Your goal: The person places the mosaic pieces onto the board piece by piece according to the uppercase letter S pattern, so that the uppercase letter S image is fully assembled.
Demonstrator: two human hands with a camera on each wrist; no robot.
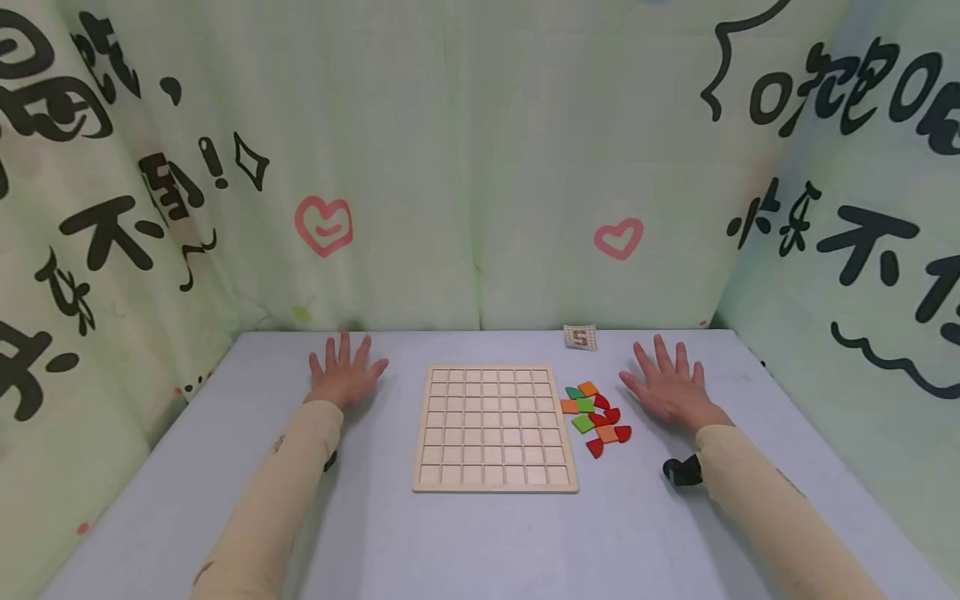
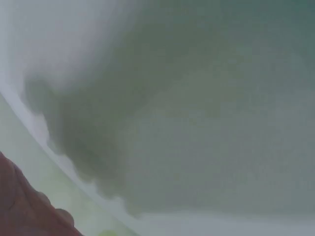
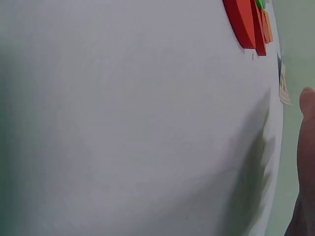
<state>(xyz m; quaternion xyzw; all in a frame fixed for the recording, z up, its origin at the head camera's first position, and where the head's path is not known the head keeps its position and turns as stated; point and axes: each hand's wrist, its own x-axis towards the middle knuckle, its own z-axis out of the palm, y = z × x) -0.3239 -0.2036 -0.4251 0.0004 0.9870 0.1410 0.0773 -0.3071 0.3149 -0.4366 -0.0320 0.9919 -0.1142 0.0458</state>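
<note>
My left hand (image 1: 342, 379), fingers spread and straight, is over the far left part of the table and holds nothing. On the other side my right hand (image 1: 672, 392) is spread the same way, also holding nothing. Between them lies a pale wooden grid board (image 1: 495, 428) with rows of square cells. Small flat pieces in red, orange and green (image 1: 585, 405) are gathered along the board's right edge, nearest to the right hand. Some red pieces (image 3: 241, 22) show at the top of the right wrist view. The left wrist view has only part of the left hand (image 2: 29, 206) and its shadow.
A small patterned square card (image 1: 580, 337) lies near the table's back edge, right of the board. The white table (image 1: 480, 550) is bounded behind and at both sides by a pale green curtain (image 1: 480, 167) with black lettering and pink hearts.
</note>
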